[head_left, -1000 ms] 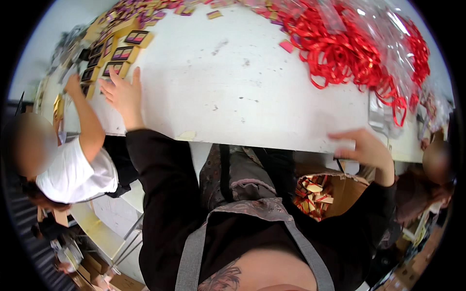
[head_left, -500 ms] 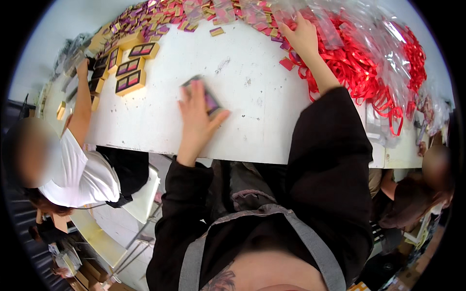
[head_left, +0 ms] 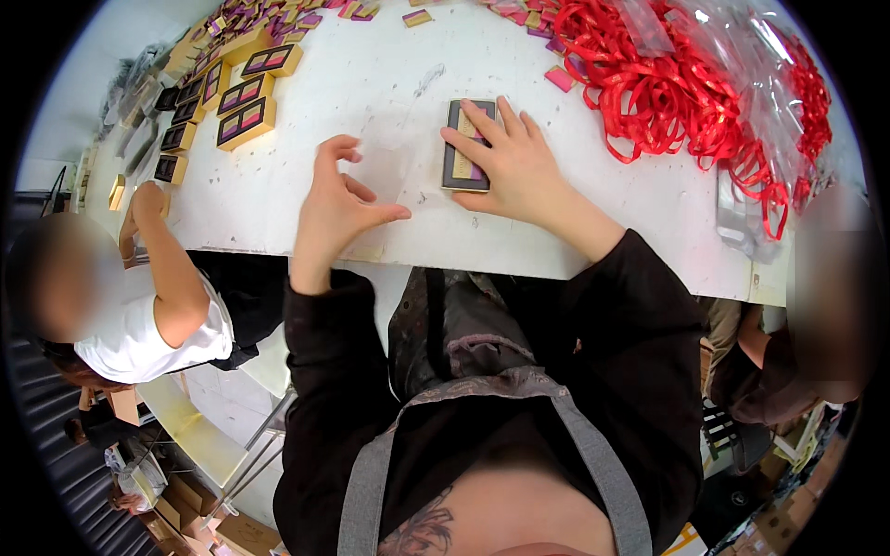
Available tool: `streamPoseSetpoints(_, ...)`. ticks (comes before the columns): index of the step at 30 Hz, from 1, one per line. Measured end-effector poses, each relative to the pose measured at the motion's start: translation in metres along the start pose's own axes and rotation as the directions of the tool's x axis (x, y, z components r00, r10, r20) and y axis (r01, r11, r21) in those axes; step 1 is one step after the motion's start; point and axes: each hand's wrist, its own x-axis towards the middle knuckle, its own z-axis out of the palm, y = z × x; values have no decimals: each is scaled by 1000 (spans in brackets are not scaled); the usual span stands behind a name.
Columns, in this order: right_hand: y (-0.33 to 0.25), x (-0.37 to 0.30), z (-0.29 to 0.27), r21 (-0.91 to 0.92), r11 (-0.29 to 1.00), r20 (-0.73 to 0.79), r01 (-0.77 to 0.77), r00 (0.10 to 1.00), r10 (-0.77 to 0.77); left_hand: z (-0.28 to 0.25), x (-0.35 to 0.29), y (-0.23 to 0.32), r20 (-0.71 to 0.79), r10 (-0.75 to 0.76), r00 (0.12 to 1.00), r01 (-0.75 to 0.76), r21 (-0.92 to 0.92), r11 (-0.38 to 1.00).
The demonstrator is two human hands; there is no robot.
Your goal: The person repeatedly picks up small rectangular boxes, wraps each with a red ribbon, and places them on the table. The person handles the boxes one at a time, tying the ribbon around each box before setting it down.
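Under the spread fingers of my right hand (head_left: 514,167) is a small dark-framed box (head_left: 454,173) with purple and gold pieces inside. The hand lies across its right part, thumb by the near edge, so part of the box is hidden. Left of it, my left hand (head_left: 338,204) hovers above the white table (head_left: 519,250), fingers loosely bent and thumb apart. A faint see-through sheet (head_left: 394,167) seems to lie between the two hands, though its outline is hard to make out.
Several yellow boxes with dark frames (head_left: 247,122) stand at the left. Small purple, pink and gold pieces (head_left: 278,23) cover the far edge. Red ribbons (head_left: 640,88) and clear plastic bags (head_left: 742,102) pile up at the right. A person in white (head_left: 158,324) works at the left, another person (head_left: 779,371) at the right.
My right hand has come back from the plastic bags at the far right onto the box. My left hand has let go of the box and moved left. The box now sits farther right.
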Motion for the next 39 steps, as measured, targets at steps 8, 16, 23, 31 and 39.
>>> streamPoseSetpoints(8, -3, -45, -22, 123, 974, -27, -192, 980, 197, 10, 7, -14, 230, 84, 970, -200, 546, 813)
streamPoseSetpoints(16, -31, -68, -24, 357, 931, -439, 74, 893, 97, 80, -17, 41, -67, 88, 994, -111, -598, 794)
streamPoseSetpoints(23, 87, -78, -44, -94, 848, -411, -522, 796, 444, 103, -2, 35, 348, -128, 929, 355, -934, 36)
streamPoseSetpoints(31, 98, -63, -94, 959, 275, -242, 72, 713, 658, 107, 8, 64, 255, -102, 962, 274, -907, 318)
streamPoseSetpoints(39, 46, -30, -99, 861, 485, 100, -154, 986, 136, 75, 41, 98, 264, 197, 944, -77, -404, 912)
